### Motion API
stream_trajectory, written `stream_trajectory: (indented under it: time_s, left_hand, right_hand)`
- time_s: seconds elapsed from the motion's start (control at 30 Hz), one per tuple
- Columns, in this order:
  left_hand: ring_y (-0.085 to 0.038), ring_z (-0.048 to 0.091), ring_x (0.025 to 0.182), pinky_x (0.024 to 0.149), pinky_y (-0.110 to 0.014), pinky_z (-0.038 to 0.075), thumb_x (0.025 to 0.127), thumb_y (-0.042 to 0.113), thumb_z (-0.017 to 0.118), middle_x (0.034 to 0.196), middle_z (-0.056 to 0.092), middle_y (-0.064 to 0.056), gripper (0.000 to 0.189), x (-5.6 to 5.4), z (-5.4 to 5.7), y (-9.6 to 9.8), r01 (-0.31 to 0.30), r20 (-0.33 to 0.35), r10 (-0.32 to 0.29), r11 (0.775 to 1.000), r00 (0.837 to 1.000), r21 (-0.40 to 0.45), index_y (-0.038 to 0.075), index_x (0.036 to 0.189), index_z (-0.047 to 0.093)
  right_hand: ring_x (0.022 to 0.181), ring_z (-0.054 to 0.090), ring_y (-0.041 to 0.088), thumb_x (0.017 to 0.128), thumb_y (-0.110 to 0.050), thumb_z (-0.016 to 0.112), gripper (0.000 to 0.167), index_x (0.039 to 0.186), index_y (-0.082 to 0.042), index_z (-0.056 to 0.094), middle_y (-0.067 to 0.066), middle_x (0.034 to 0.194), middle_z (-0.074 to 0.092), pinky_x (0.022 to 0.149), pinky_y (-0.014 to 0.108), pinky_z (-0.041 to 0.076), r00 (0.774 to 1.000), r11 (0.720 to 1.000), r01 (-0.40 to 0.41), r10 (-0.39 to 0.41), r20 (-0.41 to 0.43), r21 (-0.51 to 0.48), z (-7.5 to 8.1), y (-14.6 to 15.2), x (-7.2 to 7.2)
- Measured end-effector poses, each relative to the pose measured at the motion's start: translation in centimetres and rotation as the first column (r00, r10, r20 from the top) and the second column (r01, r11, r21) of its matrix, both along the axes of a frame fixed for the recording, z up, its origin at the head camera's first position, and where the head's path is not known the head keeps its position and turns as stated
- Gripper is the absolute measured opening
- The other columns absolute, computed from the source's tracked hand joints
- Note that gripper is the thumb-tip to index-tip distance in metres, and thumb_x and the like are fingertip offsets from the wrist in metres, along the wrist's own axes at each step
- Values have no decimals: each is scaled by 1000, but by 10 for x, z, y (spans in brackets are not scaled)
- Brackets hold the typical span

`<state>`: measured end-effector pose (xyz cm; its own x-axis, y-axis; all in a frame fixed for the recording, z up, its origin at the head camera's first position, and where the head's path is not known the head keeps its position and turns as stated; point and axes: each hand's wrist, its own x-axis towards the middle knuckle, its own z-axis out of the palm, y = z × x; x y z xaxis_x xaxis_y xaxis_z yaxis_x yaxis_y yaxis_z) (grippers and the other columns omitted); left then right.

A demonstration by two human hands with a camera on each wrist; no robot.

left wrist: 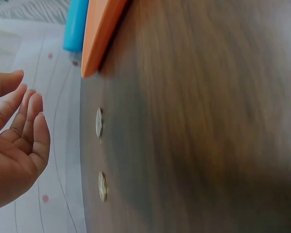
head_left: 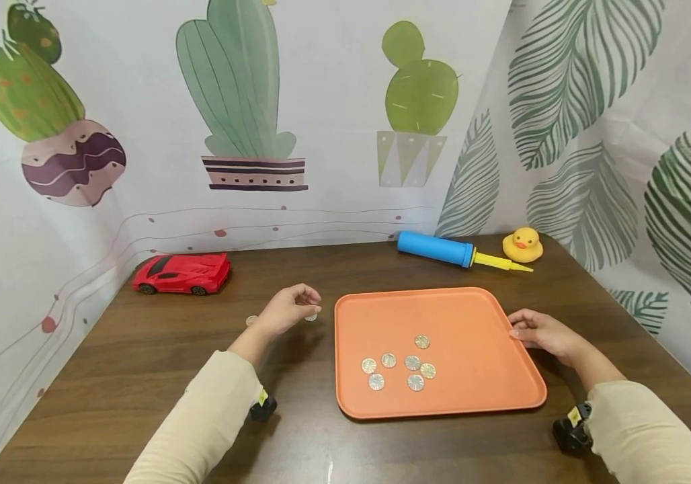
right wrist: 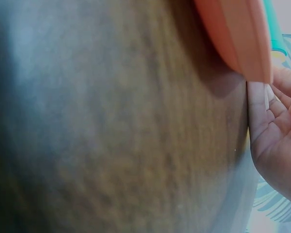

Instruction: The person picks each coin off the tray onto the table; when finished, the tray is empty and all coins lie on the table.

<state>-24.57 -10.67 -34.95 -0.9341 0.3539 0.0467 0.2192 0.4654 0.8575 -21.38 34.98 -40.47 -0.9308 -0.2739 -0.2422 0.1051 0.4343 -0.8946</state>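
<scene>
My left hand hovers over the table left of the orange tray, fingers loosely bent and holding nothing. Below its fingertips lies a coin, and a second coin shows beside the wrist. The left wrist view has both the nearer coin and the farther coin flat on the wood, apart from the hand. At the tray's right rim, my right hand grips the edge, thumb above and fingers beneath. Several silver and gold coins lie on the tray's left half.
A red toy car stands at the table's back left. Along the back right lie a blue and yellow hand pump and a yellow rubber duck. A cloth printed with cacti and leaves hangs behind the brown wooden table.
</scene>
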Motion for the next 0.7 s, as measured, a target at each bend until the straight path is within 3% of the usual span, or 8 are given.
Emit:
stream_trajectory:
  time_s: [0.13, 0.37, 0.53, 0.7]
  left_hand:
    - [-17, 51, 79, 65, -27, 42, 77, 8, 61, 86, 56, -5, 20, -12, -16, 8, 24, -3, -24, 1000, 1000, -7, 0, 94, 56]
    - [-18, 51, 78, 63, -26, 41, 78, 3, 60, 84, 56, -7, 18, -14, -19, 30, 111, -56, -112, 994, 992, -15, -4, 94, 55]
    - [-22, 53, 80, 66, -27, 41, 78, 3, 60, 86, 56, -8, 17, -11, -17, 49, 159, -38, -160, 987, 986, -19, -4, 93, 55]
    - [-18, 52, 79, 67, -25, 41, 77, 3, 60, 83, 56, -4, 16, -9, -18, 69, 208, -19, -209, 978, 978, -30, -3, 93, 56]
  right_hand:
    - [78, 54, 12, 86, -7, 49, 38, 112, 16, 33, 8, 89, 51, 71, 28, 46, 1000, 1000, -4, 4, 1, -6, 0, 0, 0]
    - [79, 54, 12, 87, -9, 49, 39, 112, 16, 33, 8, 90, 52, 71, 28, 46, 1000, 1000, -15, 15, -7, -5, 1, 0, 1]
    - [78, 54, 11, 87, -8, 49, 39, 112, 17, 33, 8, 89, 52, 71, 28, 46, 1000, 1000, -13, 13, -7, -16, 3, -1, 1]
    - [78, 54, 11, 87, -8, 49, 40, 113, 17, 32, 7, 89, 52, 71, 28, 46, 1000, 999, -10, 10, 0, -36, 3, 0, 1]
